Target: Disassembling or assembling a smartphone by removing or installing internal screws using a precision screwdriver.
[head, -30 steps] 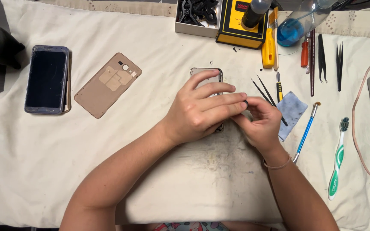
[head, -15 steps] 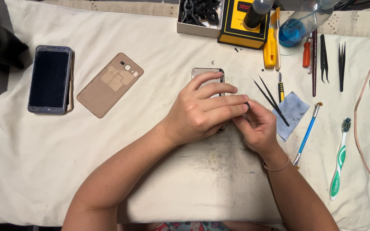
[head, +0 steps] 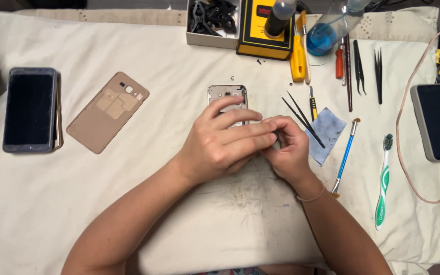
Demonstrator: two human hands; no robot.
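1. Far left on the cloth-covered tabletop (head: 128, 203), a dark-screened smartphone (head: 30, 109) lies face up; just beside it the tan back cover (head: 107, 112) lies inner side up, well apart from the hands.
2. Centre: the opened phone body (head: 226, 94) lies flat under the left hand (head: 220, 145), whose fingers drape over its lower part and pin it. Only the top end with the camera cut-out shows.
3. The right hand (head: 286, 150) meets the left fingertips, its grip pinched on something small and dark at the phone's edge; what it is, I cannot tell.
4. My read: a small part is being worked loose inside the body. The next move calls for a steady hold and fine fingertip control.
5. Right: black tweezers (head: 301, 117), a blue-grey cloth patch (head: 327, 130), a blue-handled brush (head: 346, 153), a green toothbrush (head: 382, 188) and a charging phone (head: 436, 122) lie untouched.
6. Against the earlier frames, both hands keep the same pose; only the view shifts slightly.
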